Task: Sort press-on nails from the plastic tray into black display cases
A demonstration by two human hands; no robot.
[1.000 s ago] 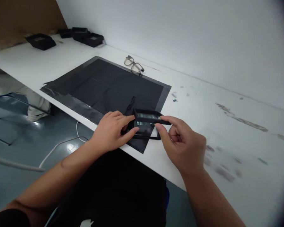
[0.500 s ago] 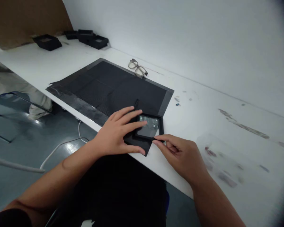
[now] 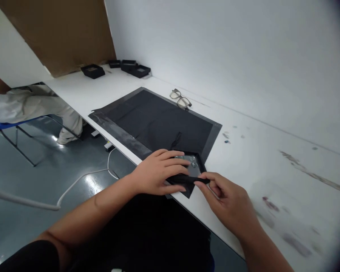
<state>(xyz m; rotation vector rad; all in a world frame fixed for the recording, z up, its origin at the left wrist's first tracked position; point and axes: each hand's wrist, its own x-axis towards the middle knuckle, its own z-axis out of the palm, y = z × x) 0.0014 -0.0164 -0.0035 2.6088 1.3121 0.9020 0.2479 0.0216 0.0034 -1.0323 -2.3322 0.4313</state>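
Note:
A small black box (image 3: pixel 201 163) with a clear, shiny window (image 3: pixel 195 169) sits on the near corner of a large black sheet (image 3: pixel 161 121). My left hand (image 3: pixel 160 172) lies over its left side, fingers stretched out and slightly spread, with fingertips at the window. Thumb and forefinger of my right hand (image 3: pixel 231 198) pinch the flap-like black edge at the box's near right corner. A narrow black strip (image 3: pixel 176 139) lies on the sheet just behind the box. The left part of the box is hidden under my left hand.
Eyeglasses (image 3: pixel 183 102) lie behind the sheet. More black boxes (image 3: pixel 93 71) stand at the table's far end. Small scraps (image 3: pixel 226 141) and a blurred clear plastic bag (image 3: pixel 272 211) are on the right. A seated person (image 3: pixel 39 105) and a white cable (image 3: pixel 82 175) are at left.
The view has shifted, so the table appears lower and further right. The near edge of the box now looks raised in my right fingers. My left hand stays spread on the box.

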